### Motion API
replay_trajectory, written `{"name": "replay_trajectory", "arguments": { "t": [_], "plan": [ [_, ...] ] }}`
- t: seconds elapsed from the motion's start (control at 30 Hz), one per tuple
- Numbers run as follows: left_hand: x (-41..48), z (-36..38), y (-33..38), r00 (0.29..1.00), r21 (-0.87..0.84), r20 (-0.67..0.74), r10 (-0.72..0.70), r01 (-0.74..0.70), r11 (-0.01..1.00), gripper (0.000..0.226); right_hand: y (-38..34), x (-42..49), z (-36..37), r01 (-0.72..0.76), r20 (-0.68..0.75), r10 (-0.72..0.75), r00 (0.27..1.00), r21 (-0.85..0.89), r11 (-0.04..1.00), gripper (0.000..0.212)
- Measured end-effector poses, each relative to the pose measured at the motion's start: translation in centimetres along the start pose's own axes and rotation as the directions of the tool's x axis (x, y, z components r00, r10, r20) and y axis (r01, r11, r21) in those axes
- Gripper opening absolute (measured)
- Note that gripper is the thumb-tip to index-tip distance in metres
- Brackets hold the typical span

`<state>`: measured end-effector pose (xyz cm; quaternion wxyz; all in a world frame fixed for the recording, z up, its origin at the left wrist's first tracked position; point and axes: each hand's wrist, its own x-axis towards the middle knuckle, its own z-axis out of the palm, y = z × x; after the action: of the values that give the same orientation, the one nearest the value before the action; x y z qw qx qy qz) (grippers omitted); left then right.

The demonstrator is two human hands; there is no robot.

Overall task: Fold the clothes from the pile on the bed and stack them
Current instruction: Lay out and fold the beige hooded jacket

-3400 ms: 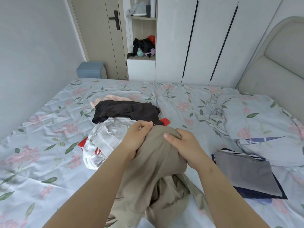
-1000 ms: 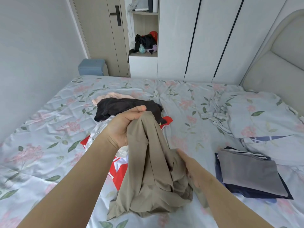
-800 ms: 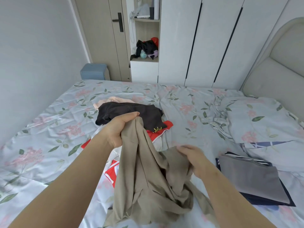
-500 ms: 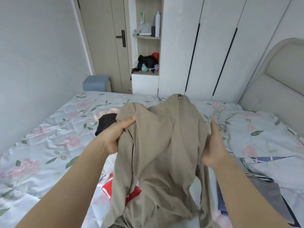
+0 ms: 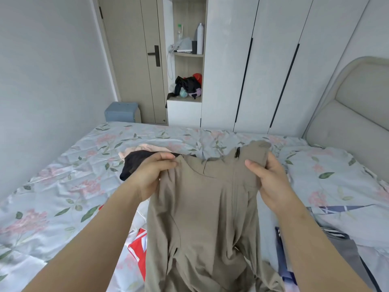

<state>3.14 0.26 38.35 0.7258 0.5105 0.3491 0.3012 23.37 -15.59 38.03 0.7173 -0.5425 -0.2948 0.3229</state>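
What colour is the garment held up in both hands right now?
Plain khaki-beige garment with a dark zipper pull near the top; seen in the head view.

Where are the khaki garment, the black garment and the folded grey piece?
khaki garment (image 5: pixel 206 207), head view, middle of its front panel.
black garment (image 5: pixel 136 163), head view, its visible left part.
folded grey piece (image 5: pixel 349 256), head view, its top face at lower right.

Plain tan garment (image 5: pixel 202 207) near; black garment (image 5: pixel 134 163) and pink garment (image 5: pixel 145 148) beyond; red-and-white garment (image 5: pixel 137 247) near left; bedsheet (image 5: pixel 63 186) pale blue, pink flowers, green leaves.
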Motion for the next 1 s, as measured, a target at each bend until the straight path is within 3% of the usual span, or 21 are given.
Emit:
{"name": "replay_trajectory", "arguments": {
  "t": [0.07,0.13,0.2,0.27,0.37,0.47,0.57,0.63,0.73,0.77,0.8,0.87,0.93,1.0],
  "plan": [
    [-0.3,0.6,-0.7,0.982,0.216,0.104,-0.155,0.129,0.968,0.023,-0.2,-0.1,0.6,0.033,0.126,-0.015,0.992,-0.138,0.990,0.037],
    [-0.6,1.2,-1.2,0.965,0.428,0.131,-0.228,0.152,0.891,0.025,-0.3,0.1,0.9,0.099,0.214,-0.015,0.977,-0.386,0.917,0.045],
    [-0.4,1.2,-0.5,0.989,0.434,0.098,-0.110,0.057,0.899,0.019,-1.2,0.3,0.9,0.168,0.251,-0.045,0.967,-0.495,0.852,0.051],
    [0.1,0.7,0.9,0.996,0.383,0.035,0.077,-0.085,0.920,0.022,-2.6,0.4,0.8,0.189,0.252,-0.068,0.965,-0.496,0.848,0.054],
    [0.8,0.0,3.3,0.937,0.389,-0.087,0.339,-0.281,0.877,0.029,-4.6,0.8,0.5,0.185,0.294,-0.039,0.955,-0.485,0.855,0.057],
    [1.3,0.0,5.1,0.887,0.410,-0.139,0.440,-0.353,0.841,0.031,-5.9,1.1,0.7,0.168,0.364,0.043,0.930,-0.528,0.832,0.057],
    [1.2,0.6,7.0,0.855,0.494,-0.068,0.513,-0.418,0.762,0.034,-7.1,1.5,1.4,0.212,0.336,0.001,0.942,-0.598,0.773,0.047],
    [0.8,1.0,9.0,0.831,0.441,-0.058,0.554,-0.477,0.761,0.033,-8.7,1.9,2.2,0.243,0.259,-0.124,0.958,-0.502,0.830,0.042],
    [0.4,1.4,11.7,0.777,0.248,-0.130,0.616,-0.576,0.779,0.022,-11.7,2.4,2.9,0.315,0.152,-0.308,0.939,-0.022,0.949,0.046],
    [0.5,1.6,12.0,0.788,0.269,-0.142,0.599,-0.552,0.790,0.015,-11.9,2.5,3.0,0.309,0.142,-0.313,0.939,0.048,0.950,0.047],
    [0.6,1.7,11.8,0.827,0.353,-0.160,0.539,-0.462,0.814,0.011,-11.7,2.4,3.1,0.256,0.167,-0.252,0.953,0.001,0.967,0.045],
    [0.9,1.9,10.7,0.926,0.484,-0.205,0.317,-0.186,0.855,0.007,-10.1,2.3,3.2,0.030,0.240,0.038,0.970,-0.271,0.962,0.036],
    [1.0,1.8,10.6,0.968,0.385,-0.194,0.159,-0.074,0.920,0.020,-8.3,2.4,2.6,-0.125,0.232,0.234,0.944,-0.407,0.905,0.023],
    [0.9,1.4,11.5,0.974,0.252,-0.183,0.130,-0.081,0.964,0.027,-7.2,2.6,2.2,-0.164,0.172,0.229,0.958,-0.324,0.932,0.013]
  ]
}}
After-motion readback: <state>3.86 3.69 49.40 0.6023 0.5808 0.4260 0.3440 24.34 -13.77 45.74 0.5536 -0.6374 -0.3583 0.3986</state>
